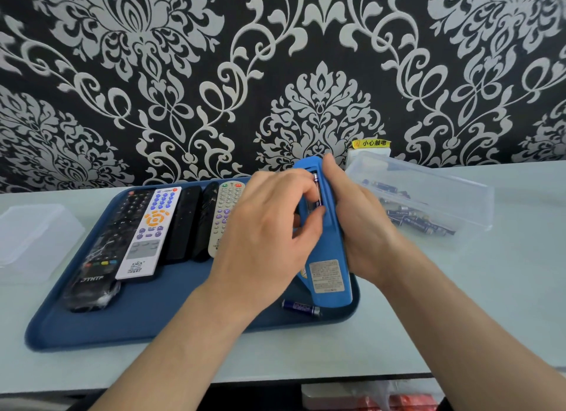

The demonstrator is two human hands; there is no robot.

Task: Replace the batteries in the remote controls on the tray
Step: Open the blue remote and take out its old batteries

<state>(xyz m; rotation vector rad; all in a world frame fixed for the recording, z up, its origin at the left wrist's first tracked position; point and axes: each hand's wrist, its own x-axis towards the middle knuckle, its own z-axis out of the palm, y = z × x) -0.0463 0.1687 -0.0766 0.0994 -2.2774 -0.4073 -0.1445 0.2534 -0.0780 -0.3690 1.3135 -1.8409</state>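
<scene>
Right hand (364, 227) is gripping the long blue plastic remote control (329, 276), back upward, over the dark blue plastic tray's (153, 318) right end. Left hand (266, 227) is pinching a small purple cylindrical battery (317, 193) in its open bay. The casing is probably light, stiff and slick, so gripping its side edges looks safest.

We've got the blue remote (329, 276) back-up over the blue tray (153, 318), compartment open, purple battery (318, 190) inside (a loose battery (301, 307) lies below); row of remotes (149, 227) lies left.
</scene>
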